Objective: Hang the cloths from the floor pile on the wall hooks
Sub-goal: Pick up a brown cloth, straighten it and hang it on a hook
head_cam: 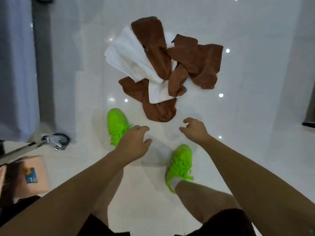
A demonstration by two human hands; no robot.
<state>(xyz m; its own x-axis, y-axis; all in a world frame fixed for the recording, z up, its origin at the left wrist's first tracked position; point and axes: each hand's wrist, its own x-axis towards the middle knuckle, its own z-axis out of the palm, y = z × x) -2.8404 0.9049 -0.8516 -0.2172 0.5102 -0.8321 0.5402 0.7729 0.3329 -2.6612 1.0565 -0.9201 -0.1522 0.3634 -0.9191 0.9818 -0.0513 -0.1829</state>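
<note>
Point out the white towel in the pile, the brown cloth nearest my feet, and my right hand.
white towel (127, 57), head view, on its broad folded middle.
brown cloth nearest the feet (159, 111), head view, on its lower rounded end.
right hand (196, 129), head view, on its back.

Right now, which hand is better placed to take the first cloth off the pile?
Probably the right hand: it hangs open just below the nearest brown cloth. The left hand, also open, sits lower and further left, over the green shoe.
</note>
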